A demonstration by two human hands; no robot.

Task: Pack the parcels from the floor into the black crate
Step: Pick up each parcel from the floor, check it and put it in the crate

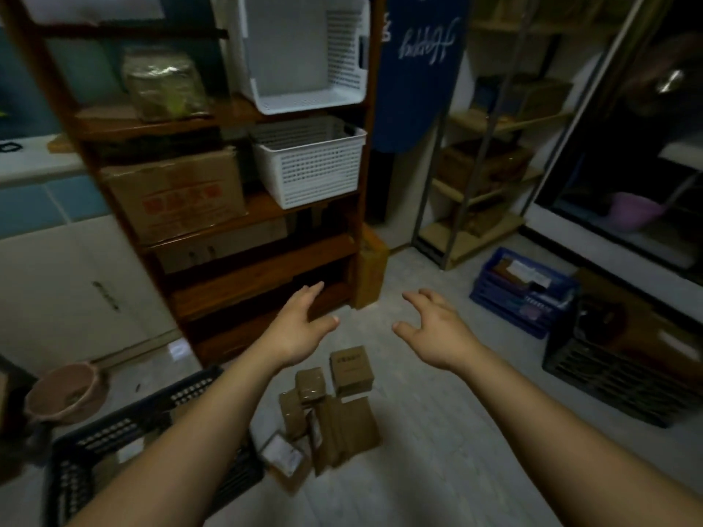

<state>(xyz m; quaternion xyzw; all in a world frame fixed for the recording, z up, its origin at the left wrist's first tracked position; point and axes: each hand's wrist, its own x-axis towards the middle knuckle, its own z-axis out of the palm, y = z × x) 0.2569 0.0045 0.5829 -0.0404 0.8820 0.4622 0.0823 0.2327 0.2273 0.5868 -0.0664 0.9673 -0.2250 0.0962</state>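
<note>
Hovering above the floor, the left hand (300, 332) and right hand (437, 332) are spread wide, holding nothing. Brown parcels (334, 412) lie heaped at six o'clock, just beside the black crate (125, 424) at eight o'clock.

dim room, wooden shelf (243, 222), grey floor (437, 431)

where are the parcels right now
Head view, low centre: the parcels lie piled on the floor, below the left hand and right hand, with the black crate just to their left.
</note>
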